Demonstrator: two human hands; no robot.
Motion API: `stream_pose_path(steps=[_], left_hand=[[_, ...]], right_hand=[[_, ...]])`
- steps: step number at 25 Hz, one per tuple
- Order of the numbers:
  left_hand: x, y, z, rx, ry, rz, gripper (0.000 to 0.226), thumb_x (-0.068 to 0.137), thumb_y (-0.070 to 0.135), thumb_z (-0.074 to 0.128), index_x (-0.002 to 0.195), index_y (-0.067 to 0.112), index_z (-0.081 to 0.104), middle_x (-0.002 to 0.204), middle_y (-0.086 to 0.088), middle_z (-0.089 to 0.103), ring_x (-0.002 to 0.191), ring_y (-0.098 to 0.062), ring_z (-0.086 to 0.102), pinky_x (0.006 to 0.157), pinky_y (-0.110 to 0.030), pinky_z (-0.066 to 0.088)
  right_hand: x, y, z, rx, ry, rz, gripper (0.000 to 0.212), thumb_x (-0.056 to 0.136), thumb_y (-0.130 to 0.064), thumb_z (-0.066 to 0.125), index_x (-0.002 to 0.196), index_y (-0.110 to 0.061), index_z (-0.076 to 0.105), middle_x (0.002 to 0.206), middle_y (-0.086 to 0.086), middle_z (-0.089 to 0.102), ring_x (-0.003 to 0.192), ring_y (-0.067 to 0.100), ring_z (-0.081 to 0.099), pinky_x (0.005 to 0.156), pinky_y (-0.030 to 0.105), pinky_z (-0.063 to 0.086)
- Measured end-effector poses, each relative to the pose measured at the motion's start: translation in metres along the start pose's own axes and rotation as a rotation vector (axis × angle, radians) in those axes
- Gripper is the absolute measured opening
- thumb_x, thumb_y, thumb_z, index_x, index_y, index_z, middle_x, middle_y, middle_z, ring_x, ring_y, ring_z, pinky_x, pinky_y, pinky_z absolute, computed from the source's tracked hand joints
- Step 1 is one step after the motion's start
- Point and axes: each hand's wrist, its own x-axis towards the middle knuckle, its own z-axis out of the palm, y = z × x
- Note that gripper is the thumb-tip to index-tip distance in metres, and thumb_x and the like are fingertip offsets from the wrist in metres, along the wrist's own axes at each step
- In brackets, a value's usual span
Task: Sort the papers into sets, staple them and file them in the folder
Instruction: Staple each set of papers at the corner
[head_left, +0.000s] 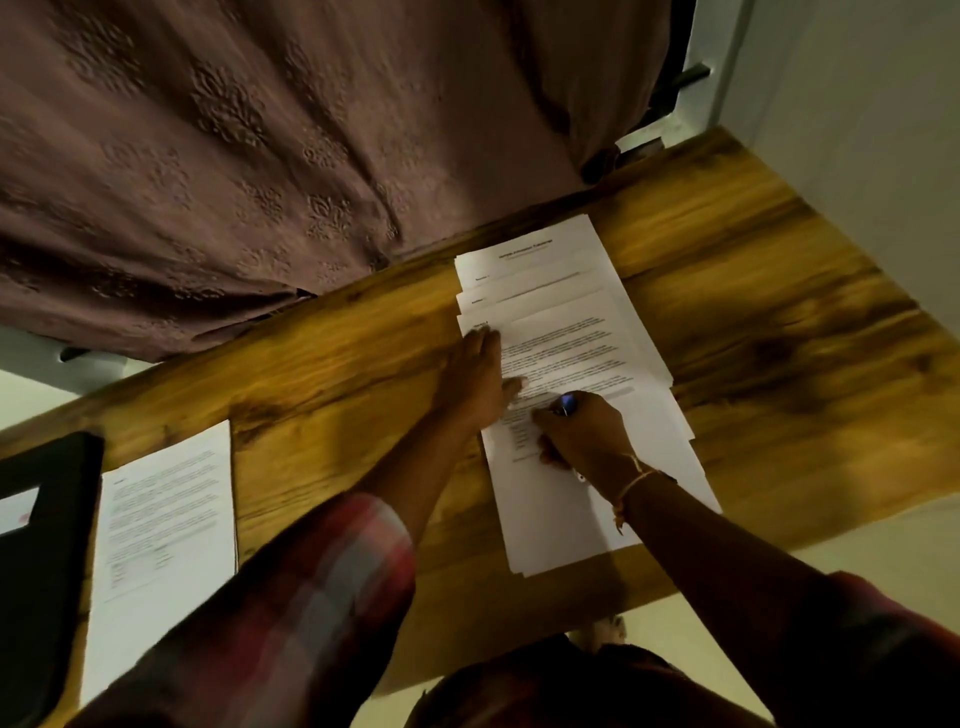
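Several printed white sheets (582, 332) lie fanned out and overlapping on the wooden table (337, 374), right of its middle. My left hand (480, 376) lies flat with straight fingers on the left edge of the top sheet. My right hand (584, 434) is curled round a small dark object (566, 404) with a bluish shiny tip, and rests on the lower text of that sheet. What the object is I cannot tell. A second printed sheet (166, 519) lies at the table's left end. Beside it sits a dark folder (47, 545).
A brown patterned curtain (260, 156) hangs behind the table's far edge. A pale wall (857, 104) stands at the right. The table's near edge (519, 654) runs just above my lap, and bare wood shows right of the fanned sheets.
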Motion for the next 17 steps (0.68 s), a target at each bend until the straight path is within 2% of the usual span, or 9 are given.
stream_pose_path(steps=[2, 6, 12, 17], left_hand=[[0.025, -0.001, -0.004, 0.023, -0.040, 0.019, 0.086, 0.093, 0.049, 0.065, 0.156, 0.008, 0.022, 0.162, -0.014, 0.024, 0.149, -0.032, 0.025, 0.120, -0.043, 0.030], [0.050, -0.003, -0.009, 0.157, -0.061, 0.044, 0.081, 0.081, 0.060, 0.073, 0.139, 0.010, 0.045, 0.147, -0.014, 0.039, 0.134, -0.034, 0.041, 0.108, -0.046, 0.041], [0.069, -0.007, -0.032, 0.088, -0.178, 0.012, 0.081, 0.070, 0.055, 0.086, 0.129, 0.011, 0.051, 0.132, -0.012, 0.056, 0.119, -0.028, 0.056, 0.093, -0.041, 0.053], [0.071, -0.003, -0.044, 0.091, -0.262, 0.091, 0.068, 0.078, 0.043, 0.084, 0.131, 0.007, 0.057, 0.136, -0.012, 0.060, 0.124, -0.029, 0.058, 0.100, -0.041, 0.052]], right_hand=[[0.000, -0.001, 0.000, 0.017, -0.014, 0.001, 0.016, 0.092, -0.026, 0.070, 0.104, -0.018, 0.064, 0.081, 0.003, 0.071, 0.060, 0.015, 0.070, 0.051, 0.022, 0.056], [0.000, -0.001, 0.000, 0.030, -0.018, -0.006, 0.017, 0.092, -0.026, 0.070, 0.106, -0.020, 0.062, 0.080, 0.001, 0.070, 0.056, 0.011, 0.069, 0.048, 0.019, 0.053], [-0.001, -0.001, -0.001, 0.004, -0.029, -0.020, 0.019, 0.093, -0.027, 0.069, 0.107, -0.016, 0.063, 0.082, 0.002, 0.071, 0.055, 0.011, 0.069, 0.048, 0.017, 0.052], [-0.001, 0.000, -0.001, 0.006, -0.035, -0.038, 0.017, 0.094, -0.027, 0.067, 0.107, -0.017, 0.062, 0.083, 0.002, 0.071, 0.058, 0.013, 0.070, 0.051, 0.020, 0.055]])
